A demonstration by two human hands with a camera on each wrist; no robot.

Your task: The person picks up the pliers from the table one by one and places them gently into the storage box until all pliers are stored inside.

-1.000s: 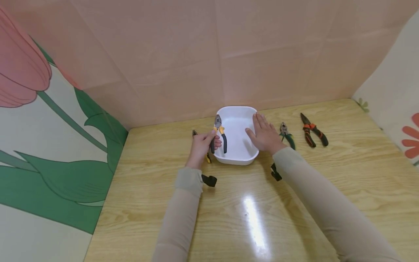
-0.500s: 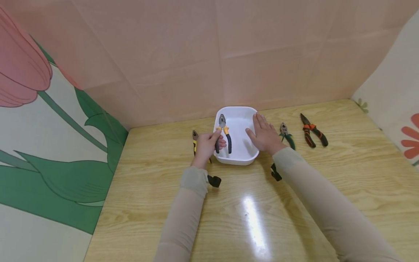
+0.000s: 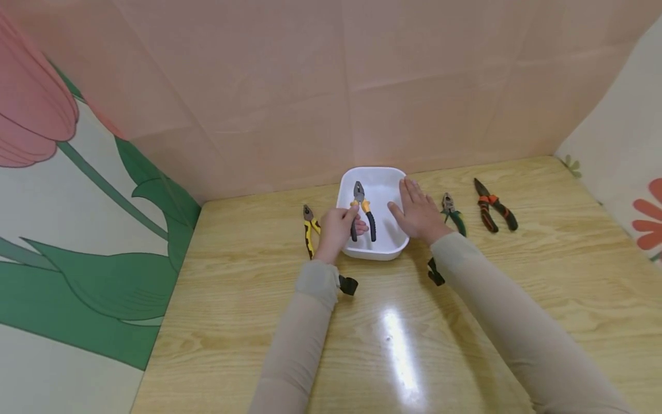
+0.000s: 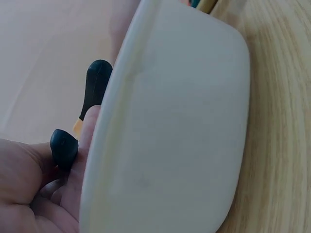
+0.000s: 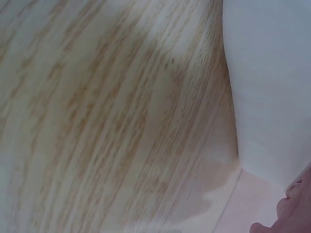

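Note:
My left hand [image 3: 338,229] grips one handle of a pair of pliers [image 3: 370,221] with black and yellow grips. The pliers overlap the left part of a white plastic basin [image 3: 388,250] in the head view, head pointing away from me and handles spread. In the left wrist view, the dark handle ends [image 4: 64,149] show beside the basin's rim, fingers behind them. My right hand [image 3: 420,217] lies with straight fingers at the basin's right rim and holds nothing. Only its fingers [image 5: 294,208] appear in the right wrist view, beside the basin's outer wall [image 5: 272,87].
Yellow-and-black pliers [image 3: 308,230] lie left of the basin. Green-handled pliers [image 3: 454,217] lie to its right, partly behind my right hand, with orange-and-black long-nose pliers [image 3: 493,207] further right. A pink cloth-like backdrop [image 3: 258,115] rises behind the wooden table [image 3: 233,322].
My left hand has moved right, carrying the pliers further over the basin. The yellow-and-black pliers on the table have come into fuller view. My right hand has stayed in place.

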